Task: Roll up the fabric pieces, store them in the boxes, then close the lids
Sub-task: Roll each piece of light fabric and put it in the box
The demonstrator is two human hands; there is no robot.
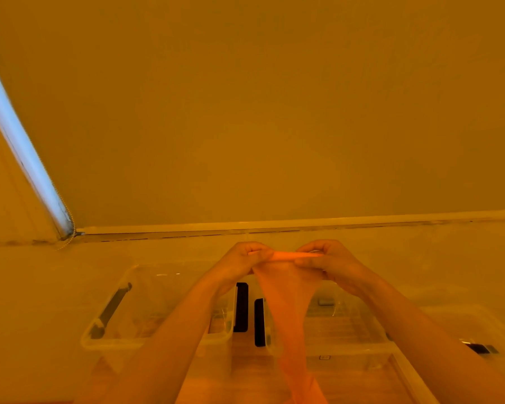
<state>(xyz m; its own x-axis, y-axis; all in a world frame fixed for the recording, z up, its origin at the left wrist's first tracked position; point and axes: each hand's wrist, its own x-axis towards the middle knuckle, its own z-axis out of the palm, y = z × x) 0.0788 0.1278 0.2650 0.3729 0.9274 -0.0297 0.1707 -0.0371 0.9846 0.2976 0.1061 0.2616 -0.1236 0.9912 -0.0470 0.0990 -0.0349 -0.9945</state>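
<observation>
Two clear boxes sit open on the worktop, the left box (158,307) and the right box (344,325) side by side, with dark latches between them. Above their gap hangs the orange fabric (289,310), its loose tail trailing down toward the near edge. Its top edge is a thin roll whose long axis runs left to right. The left hand (242,263) and right hand (330,263) each pinch one end with curled fingers, equally near. The roll likely grows by turning it down the hanging length.

no readable text, labels or numbers on any visible surface
</observation>
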